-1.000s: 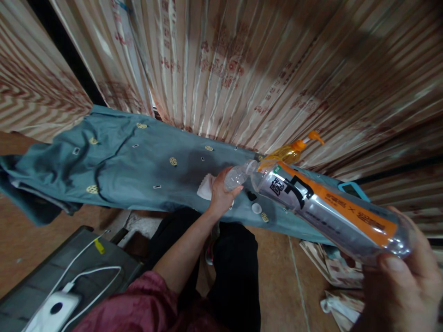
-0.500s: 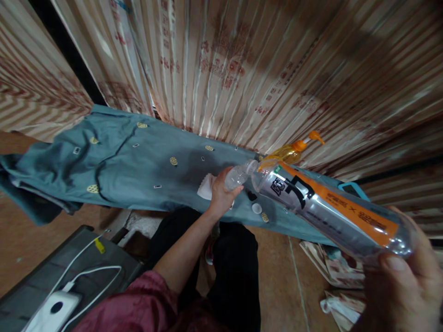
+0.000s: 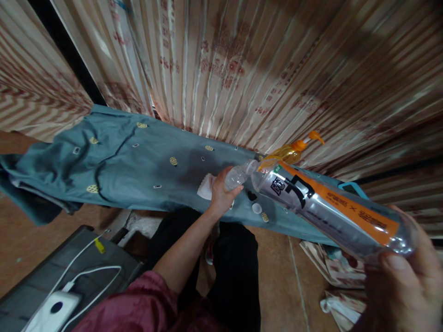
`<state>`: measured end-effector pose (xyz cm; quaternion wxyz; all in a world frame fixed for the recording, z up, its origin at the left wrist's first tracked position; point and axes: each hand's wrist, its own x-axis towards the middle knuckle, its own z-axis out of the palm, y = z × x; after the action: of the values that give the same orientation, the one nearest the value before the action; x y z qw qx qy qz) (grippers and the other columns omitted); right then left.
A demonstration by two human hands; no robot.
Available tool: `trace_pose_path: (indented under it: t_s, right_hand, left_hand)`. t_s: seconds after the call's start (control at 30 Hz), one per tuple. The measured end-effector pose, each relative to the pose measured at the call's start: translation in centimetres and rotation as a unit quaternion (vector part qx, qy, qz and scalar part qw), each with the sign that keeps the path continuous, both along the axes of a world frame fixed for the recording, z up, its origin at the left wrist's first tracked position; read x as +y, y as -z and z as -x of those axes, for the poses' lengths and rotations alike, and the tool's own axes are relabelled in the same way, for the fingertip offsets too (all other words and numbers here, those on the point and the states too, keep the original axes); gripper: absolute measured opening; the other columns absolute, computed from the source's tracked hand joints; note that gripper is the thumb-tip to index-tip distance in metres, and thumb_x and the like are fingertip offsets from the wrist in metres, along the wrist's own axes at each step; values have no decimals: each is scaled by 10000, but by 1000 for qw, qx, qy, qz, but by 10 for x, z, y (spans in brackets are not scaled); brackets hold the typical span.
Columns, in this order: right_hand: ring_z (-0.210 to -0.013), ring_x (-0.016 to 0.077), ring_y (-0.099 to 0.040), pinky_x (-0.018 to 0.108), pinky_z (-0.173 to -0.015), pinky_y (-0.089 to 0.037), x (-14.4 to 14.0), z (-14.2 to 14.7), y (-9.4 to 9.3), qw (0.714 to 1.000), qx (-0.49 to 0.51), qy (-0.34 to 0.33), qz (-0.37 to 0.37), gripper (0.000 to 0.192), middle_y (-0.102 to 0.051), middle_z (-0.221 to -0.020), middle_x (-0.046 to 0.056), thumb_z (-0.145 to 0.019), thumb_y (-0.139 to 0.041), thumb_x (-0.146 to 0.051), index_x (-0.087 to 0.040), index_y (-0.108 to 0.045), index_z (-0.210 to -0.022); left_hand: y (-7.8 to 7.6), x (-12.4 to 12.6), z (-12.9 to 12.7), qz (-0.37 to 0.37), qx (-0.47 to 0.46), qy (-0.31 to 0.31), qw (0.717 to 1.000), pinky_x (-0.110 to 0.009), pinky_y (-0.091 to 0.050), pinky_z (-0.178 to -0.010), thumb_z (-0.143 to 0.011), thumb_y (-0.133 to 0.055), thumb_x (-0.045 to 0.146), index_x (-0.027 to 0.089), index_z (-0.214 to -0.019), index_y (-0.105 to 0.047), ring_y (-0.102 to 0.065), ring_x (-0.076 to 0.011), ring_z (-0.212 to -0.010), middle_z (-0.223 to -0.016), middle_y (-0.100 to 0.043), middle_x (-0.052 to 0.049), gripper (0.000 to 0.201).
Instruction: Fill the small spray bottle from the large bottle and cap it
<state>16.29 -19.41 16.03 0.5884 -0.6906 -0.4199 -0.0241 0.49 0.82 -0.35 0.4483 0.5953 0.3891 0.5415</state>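
Note:
My left hand (image 3: 221,191) is closed around a small clear plastic bottle (image 3: 236,177), tilted with its neck up to the right. My right hand (image 3: 411,272) grips the base end of a large clear bottle (image 3: 332,210) with an orange and silver label. The large bottle slants down to the left, its mouth meeting the small bottle's neck. Whether liquid is passing between them I cannot tell. A white cloth or tissue (image 3: 206,186) lies beside my left hand. Below the joined necks, a white round cap (image 3: 256,208) rests on the teal cloth (image 3: 183,180).
Behind the large bottle stands a yellow pump bottle (image 3: 289,151), near a light-blue-edged object (image 3: 353,189). Pleated patterned curtains (image 3: 221,64) hang along the far side. A grey box (image 3: 86,272) at lower left bears a white device (image 3: 53,311) with cables. Folded bags (image 3: 332,265) lie on the floor.

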Motion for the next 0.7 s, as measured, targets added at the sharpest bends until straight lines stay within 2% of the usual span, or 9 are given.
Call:
trace_pose_path:
  t_s: [0.13,0.47,0.7]
  right_hand:
    - [-1277,407,-555,740,-1128,-249,1,-3,0,1000,4,-28,-11,712,-628,-1353,105,-685,-772,-483,-253,-640,-1345]
    - [-1304,388,-543,699,-1160,-245,2,5,-2,999,27,-11,-14,684,-630,-1353,88,-687,-759,-463,-263,-649,-1332]
    - [-1280,407,-558,746,-1126,-250,2,0,-2,1000,13,-11,-4,713,-627,-1364,97,-672,-766,-471,-270,-638,-1344]
  left_hand:
    - [-1,0,0,2,-2,0,1000,-469,-506,-1026,-680,-816,188,194,-1234,-598,-655,-285,-1154,-1232,-701,-99,595]
    - [1,0,-1,-1,-8,1,1000,-479,-505,-1027,-684,-819,201,207,-1228,-598,-656,-285,-1154,-1226,-701,-93,588]
    - [0,0,-1,-1,-6,1,1000,-466,-504,-1027,-674,-814,176,205,-1225,-595,-655,-275,-1149,-1223,-703,-88,594]
